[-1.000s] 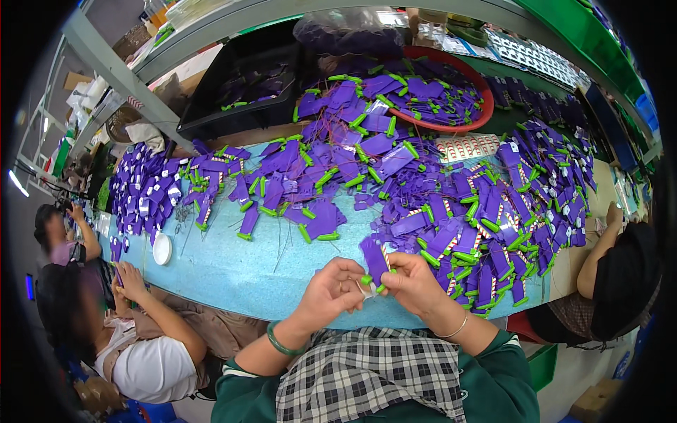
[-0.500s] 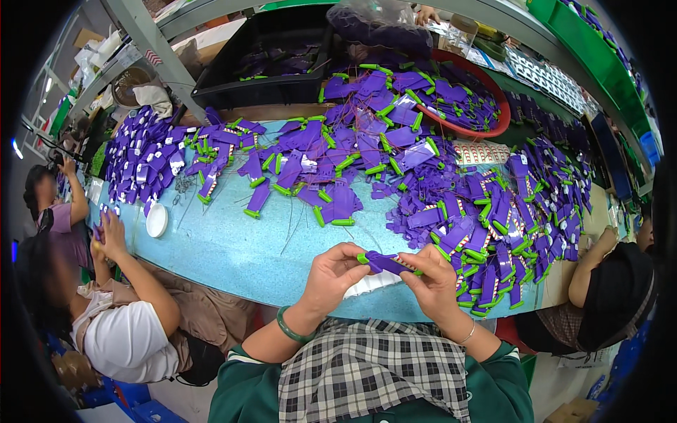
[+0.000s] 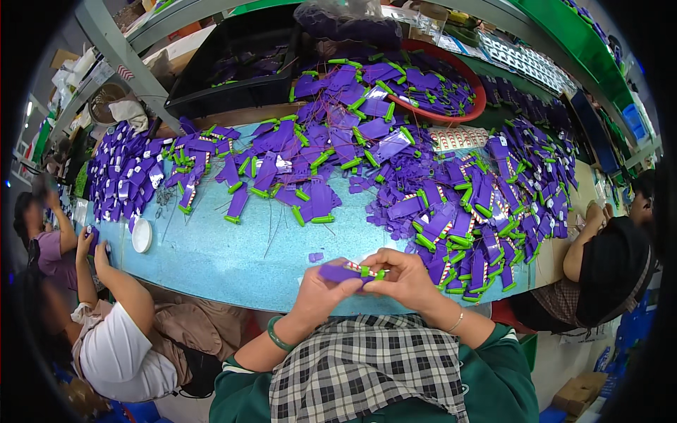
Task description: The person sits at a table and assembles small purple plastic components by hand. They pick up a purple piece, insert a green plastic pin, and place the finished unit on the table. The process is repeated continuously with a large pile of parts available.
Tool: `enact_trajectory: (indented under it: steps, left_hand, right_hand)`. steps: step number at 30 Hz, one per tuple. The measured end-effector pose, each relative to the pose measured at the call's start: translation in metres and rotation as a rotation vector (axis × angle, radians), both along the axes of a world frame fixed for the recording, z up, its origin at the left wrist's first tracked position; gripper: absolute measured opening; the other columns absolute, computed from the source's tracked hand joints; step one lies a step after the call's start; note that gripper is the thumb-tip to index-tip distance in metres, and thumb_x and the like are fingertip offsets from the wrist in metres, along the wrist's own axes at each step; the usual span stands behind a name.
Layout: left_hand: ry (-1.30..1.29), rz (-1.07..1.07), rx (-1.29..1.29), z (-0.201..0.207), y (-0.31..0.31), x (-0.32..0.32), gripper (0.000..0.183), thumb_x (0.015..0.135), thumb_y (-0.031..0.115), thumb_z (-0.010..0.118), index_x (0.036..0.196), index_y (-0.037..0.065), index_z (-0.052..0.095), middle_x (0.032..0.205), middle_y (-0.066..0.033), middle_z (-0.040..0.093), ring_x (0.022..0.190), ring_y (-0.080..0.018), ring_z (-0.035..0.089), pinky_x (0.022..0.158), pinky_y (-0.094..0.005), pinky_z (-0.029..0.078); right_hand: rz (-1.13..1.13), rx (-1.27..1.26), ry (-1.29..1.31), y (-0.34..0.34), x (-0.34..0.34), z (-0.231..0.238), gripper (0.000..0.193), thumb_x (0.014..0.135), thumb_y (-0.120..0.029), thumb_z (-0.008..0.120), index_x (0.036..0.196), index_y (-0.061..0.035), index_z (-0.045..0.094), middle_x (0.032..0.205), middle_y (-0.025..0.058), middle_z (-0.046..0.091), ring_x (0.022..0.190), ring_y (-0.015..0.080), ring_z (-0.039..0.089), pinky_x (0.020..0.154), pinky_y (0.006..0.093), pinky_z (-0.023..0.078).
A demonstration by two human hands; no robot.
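Close to the table's near edge, my left hand (image 3: 316, 290) grips the purple end of a flat purple plastic piece (image 3: 336, 273). It has a red-and-white striped strip and green end parts. The fingers of my right hand (image 3: 407, 280) are pinched at its green end, and they partly cover it. Just beyond my left hand, a small purple part (image 3: 316, 257) lies on the blue table top (image 3: 233, 264). To the right of my right hand spreads a heap of similar purple-and-green pieces (image 3: 486, 233).
A red basin (image 3: 479, 99) of pieces and a black crate (image 3: 233, 95) stand at the back. A small white bowl (image 3: 142, 235) sits at left beside a purple-and-white pile (image 3: 123, 176). Co-workers sit at left (image 3: 130, 342) and right (image 3: 606, 268).
The held piece has turned: its purple end is now in my left hand and its green end in my right. Both hands have shifted slightly left and lower. A small purple part now shows on the table.
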State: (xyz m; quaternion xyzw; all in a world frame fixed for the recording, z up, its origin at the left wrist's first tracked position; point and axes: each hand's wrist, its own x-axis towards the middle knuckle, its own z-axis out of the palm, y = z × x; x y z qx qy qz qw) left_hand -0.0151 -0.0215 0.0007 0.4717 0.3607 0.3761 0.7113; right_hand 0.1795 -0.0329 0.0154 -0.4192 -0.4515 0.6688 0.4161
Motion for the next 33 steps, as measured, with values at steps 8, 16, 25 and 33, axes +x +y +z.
enact_trajectory:
  steps: [8, 16, 25, 33]
  left_hand:
    - [0.073, -0.044, 0.264, 0.018, 0.002, -0.011, 0.014, 0.081, 0.003, 0.067, 0.094, -0.001, 0.064, 0.099, -0.0048, 0.057, 0.085, -0.0127, 0.059, 0.073, -0.0262, 0.049]
    - [0.485, -0.004, 0.503, 0.04, 0.014, -0.047, 0.014, 0.072, -0.001, 0.068, 0.085, -0.001, 0.064, 0.078, -0.0052, 0.06, 0.069, -0.0136, 0.056, 0.065, -0.0287, 0.044]
    - [-0.053, 0.583, 0.309, 0.04, 0.021, -0.069, 0.012, 0.095, 0.009, 0.049, 0.105, 0.005, 0.046, 0.087, -0.0088, 0.059, 0.074, -0.0167, 0.059, 0.07, -0.0318, 0.05]
    - [-0.147, 0.423, 0.086, 0.001, 0.022, -0.035, 0.015, 0.1, 0.018, 0.042, 0.107, 0.004, 0.045, 0.086, -0.0078, 0.057, 0.075, -0.0162, 0.058, 0.071, -0.0327, 0.051]
  right_hand:
    - [0.13, 0.598, -0.374, 0.029, 0.016, 0.014, 0.024, 0.077, -0.003, 0.068, 0.101, -0.0038, 0.066, 0.082, 0.0054, 0.063, 0.064, 0.0132, 0.058, 0.061, 0.0264, 0.048]
    - [0.243, 0.995, -1.07, 0.054, 0.005, 0.025, 0.014, 0.075, -0.015, 0.069, 0.077, -0.0061, 0.059, 0.071, 0.0059, 0.054, 0.06, 0.0252, 0.059, 0.049, 0.0364, 0.045]
    - [0.081, 0.989, -1.502, 0.085, 0.017, -0.007, 0.01, 0.073, -0.012, 0.064, 0.078, -0.006, 0.059, 0.082, 0.0064, 0.053, 0.076, 0.022, 0.06, 0.057, 0.0367, 0.049]
    - [-0.074, 0.757, -1.009, 0.084, 0.029, -0.005, 0.013, 0.075, -0.004, 0.07, 0.086, -0.0043, 0.062, 0.078, 0.006, 0.06, 0.066, 0.0178, 0.06, 0.057, 0.03, 0.049]
